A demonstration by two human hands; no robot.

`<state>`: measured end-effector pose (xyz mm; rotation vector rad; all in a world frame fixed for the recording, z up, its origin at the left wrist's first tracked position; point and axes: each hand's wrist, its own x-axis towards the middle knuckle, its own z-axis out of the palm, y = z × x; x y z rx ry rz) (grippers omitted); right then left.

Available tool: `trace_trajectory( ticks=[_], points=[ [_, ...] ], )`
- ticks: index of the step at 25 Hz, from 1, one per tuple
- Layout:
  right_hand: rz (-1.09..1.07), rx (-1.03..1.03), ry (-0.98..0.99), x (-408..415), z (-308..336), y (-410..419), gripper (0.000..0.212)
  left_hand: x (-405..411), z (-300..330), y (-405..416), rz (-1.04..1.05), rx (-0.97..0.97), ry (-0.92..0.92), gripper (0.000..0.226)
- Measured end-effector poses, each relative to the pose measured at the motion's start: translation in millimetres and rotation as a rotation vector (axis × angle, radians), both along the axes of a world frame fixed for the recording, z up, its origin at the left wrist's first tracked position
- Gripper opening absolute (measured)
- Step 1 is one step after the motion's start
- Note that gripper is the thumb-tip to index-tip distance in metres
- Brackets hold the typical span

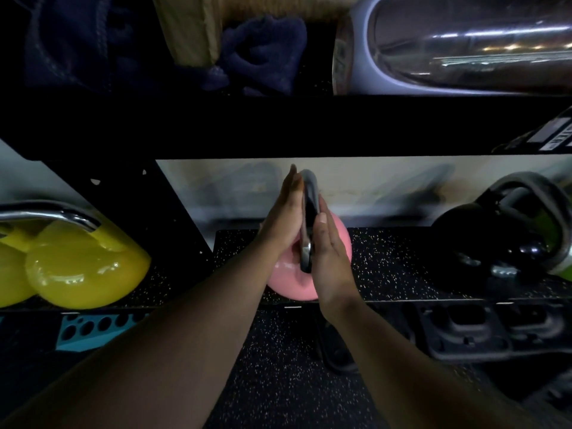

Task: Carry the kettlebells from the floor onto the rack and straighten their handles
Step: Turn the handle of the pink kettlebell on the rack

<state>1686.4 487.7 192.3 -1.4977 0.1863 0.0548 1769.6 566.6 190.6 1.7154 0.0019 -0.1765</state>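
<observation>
Kettlebell: pink kettlebell (292,281) sat on rack shelf (402,267)
Handle: steel handle (309,212) pressed btwn flat palms
Hands: left hand (283,222) & right hand (329,258) open, fingers straight, no wrap

- The scene is dim overall; the black upper shelf beam (278,125) and the lower foreground sink into near-black with little detail.
- The pale wall behind the rack (371,187) is the brightest area, with soft grey shadows smeared across it.
- Glossy highlights sit on the 2 yellow kettlebells (83,270) and their chrome handle (55,215).
- Streaks of reflected ceiling light run along the shiny lavender-rimmed cylinder (464,44) at the upper right.
- Wide-angle distortion bends and stretches shapes toward the edges.
- The dark blue cloth (260,54) on top looks soft and blurred.
- Both forearms are underlit, darkening toward the bottom corners.
</observation>
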Motion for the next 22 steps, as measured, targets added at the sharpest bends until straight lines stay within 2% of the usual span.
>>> trace_trajectory(
  ticks=[5,10,17,22],
  points=[
    [0.013,-0.015,-0.016,3,-2,-4,0.043,2,-6,0,0.010,0.030,-0.008,0.058],
    [0.003,-0.019,-0.005,8,-2,-7,0.044,4,-8,-2,0.034,0.041,-0.005,0.068],
    [-0.020,0.049,-0.005,7,-1,4,0.043,11,-10,3,0.055,-0.004,-0.012,0.057],
    [-0.021,0.054,0.006,6,-4,2,0.043,9,-9,4,0.014,0.009,0.006,0.065]
  ],
)
